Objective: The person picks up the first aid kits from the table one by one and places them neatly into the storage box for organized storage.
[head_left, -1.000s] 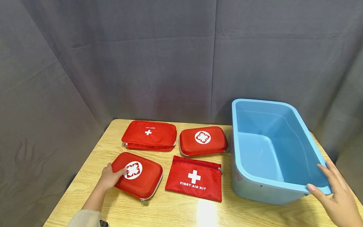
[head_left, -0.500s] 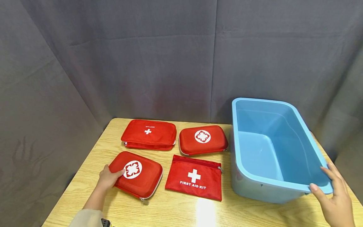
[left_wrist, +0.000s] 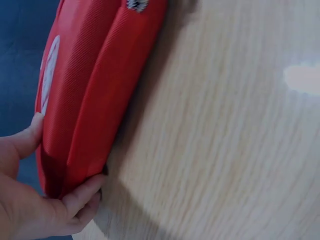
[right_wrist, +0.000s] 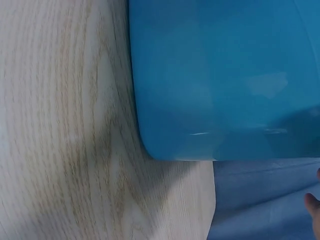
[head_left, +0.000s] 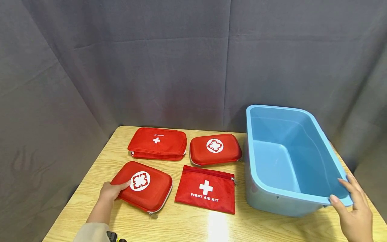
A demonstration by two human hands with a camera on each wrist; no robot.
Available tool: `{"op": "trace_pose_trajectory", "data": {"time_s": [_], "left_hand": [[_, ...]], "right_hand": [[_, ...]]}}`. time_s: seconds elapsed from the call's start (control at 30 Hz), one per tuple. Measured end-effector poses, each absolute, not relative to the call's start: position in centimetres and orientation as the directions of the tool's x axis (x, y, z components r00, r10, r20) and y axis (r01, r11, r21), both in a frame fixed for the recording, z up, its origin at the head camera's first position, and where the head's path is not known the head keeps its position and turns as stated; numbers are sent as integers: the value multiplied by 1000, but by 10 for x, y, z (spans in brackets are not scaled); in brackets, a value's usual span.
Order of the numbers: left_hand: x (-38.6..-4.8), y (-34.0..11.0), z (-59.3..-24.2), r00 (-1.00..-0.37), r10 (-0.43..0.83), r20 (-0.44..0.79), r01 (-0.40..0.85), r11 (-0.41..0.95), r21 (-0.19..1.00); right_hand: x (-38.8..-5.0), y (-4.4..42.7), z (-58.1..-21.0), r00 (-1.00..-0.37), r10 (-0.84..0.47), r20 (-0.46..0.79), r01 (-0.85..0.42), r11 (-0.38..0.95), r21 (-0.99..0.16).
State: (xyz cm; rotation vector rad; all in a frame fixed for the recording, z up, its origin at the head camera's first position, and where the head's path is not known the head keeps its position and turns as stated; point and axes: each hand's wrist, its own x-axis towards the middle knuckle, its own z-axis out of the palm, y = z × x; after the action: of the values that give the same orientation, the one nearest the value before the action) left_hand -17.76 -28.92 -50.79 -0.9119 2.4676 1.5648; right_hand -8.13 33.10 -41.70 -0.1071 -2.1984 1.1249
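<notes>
In the head view my left hand (head_left: 112,192) grips the left end of a red hard case (head_left: 152,191) at the table's front left. The left wrist view shows the thumb of my left hand (left_wrist: 42,195) on top of the red case (left_wrist: 95,100) and the fingers curled under its edge. At the right, my right hand (head_left: 356,210) holds the near right corner of the blue bin (head_left: 293,194), thumb outside and fingers over the rim. Only fingertips of that hand show at the edge of the right wrist view, beside the blue bin wall (right_wrist: 225,85).
Behind the gripped case lies a red soft pouch (head_left: 163,143). A second red hard case (head_left: 225,153) sits near the bin's left wall, with a flat red zip pouch (head_left: 193,188) in front of it. A grey curtain (head_left: 181,67) hangs behind the wooden table (head_left: 181,225).
My left hand has shifted slightly left, still on the case's end. The right hand has turned a little at the bin's corner, its grip kept.
</notes>
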Motion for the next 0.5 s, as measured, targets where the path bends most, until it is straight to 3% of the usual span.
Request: {"op": "trace_pose_trajectory", "data": {"time_s": [0.23, 0.4, 0.5], "left_hand": [[-160, -265, -455, -845, -328, -423, -499, 196, 844], [-155, -267, -453, -841, -321, -435, -498, 147, 855], [-152, -270, -458, -827, -309, -469, -503, 35, 864]], "right_hand": [[-80, 333, -417, -799, 328, 504, -215, 627, -749], [-81, 329, -416, -795, 350, 496, -223, 592, -775], [-84, 327, -417, -780, 358, 514, -246, 579, -777]]}}
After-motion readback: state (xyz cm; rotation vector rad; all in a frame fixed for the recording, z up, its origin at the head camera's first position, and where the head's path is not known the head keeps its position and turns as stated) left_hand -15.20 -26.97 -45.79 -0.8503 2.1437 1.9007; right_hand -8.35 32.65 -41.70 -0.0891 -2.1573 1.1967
